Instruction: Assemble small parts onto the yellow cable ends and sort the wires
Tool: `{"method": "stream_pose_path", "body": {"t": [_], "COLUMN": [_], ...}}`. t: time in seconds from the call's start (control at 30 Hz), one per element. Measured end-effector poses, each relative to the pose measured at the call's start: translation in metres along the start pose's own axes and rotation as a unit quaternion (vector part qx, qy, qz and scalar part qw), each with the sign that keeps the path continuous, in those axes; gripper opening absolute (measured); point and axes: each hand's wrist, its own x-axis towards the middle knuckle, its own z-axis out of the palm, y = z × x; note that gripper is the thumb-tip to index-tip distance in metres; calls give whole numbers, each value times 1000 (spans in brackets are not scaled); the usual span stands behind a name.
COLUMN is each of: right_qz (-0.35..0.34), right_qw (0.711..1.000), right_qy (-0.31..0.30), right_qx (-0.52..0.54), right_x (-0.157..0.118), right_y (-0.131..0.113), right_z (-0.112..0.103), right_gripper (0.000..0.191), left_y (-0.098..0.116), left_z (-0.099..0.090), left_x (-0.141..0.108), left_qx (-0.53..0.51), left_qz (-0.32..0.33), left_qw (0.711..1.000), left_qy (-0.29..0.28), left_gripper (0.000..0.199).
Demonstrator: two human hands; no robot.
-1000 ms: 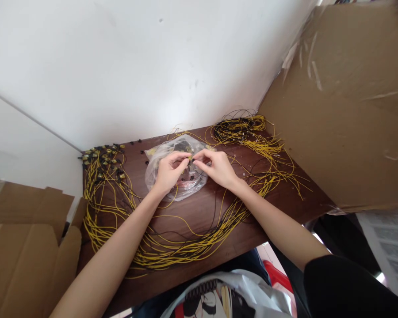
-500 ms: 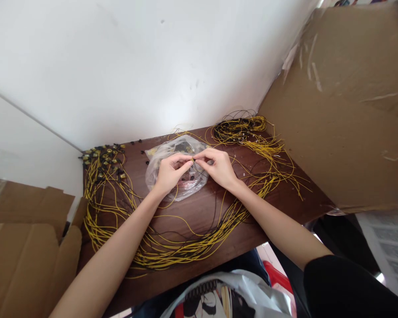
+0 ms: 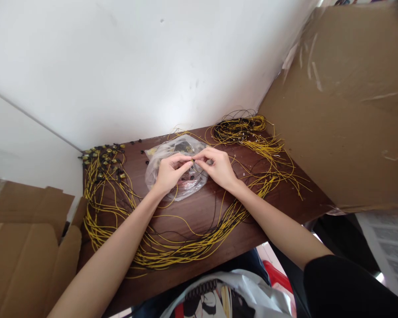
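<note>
The left hand [image 3: 171, 173] and right hand [image 3: 220, 169] jointly pinch a small wired component [image 3: 193, 160] above the clear plastic bag [image 3: 187, 188].

A single camera, worn on the person's head, looks forward and steeply down from above the near side of the worktop [image 3: 199, 207]. The wall [image 3: 135, 66] fills the upper half, facing the lens, while the worktop lies across the middle and lower part. The bare forearms [image 3: 116, 247] run inward from the lower edge and right side, and the left grip [image 3: 172, 172] and right grip [image 3: 221, 168] meet near the centre, small in the picture. The field is wide, taking in one carton [image 3: 345, 110] at right, another [image 3: 23, 256] at left and a black sleeve [image 3: 345, 287] at lower right.
</note>
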Motion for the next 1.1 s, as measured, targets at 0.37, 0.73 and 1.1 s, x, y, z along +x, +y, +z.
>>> {"method": "stream_pose_path", "body": {"t": [0.37, 0.73, 1.1], "right_qz": [-9, 13, 22], "right_qw": [1000, 1000, 1000], "right_qy": [-6, -14, 0], "right_qx": [-11, -2, -3], "right_x": [0, 0, -2], "right_y": [-1, -3, -2], "right_z": [-1, -1, 1], "right_gripper": [12, 12, 7], "left_y": [4, 5, 2], "left_z": [-1, 1, 0], "left_x": [0, 0, -1], "left_qx": [-10, -8, -10], "left_qz": [-20, -36, -33], "left_qw": [1000, 999, 999], "left_qy": [-7, -1, -4], "left_gripper": [17, 17, 20]}}
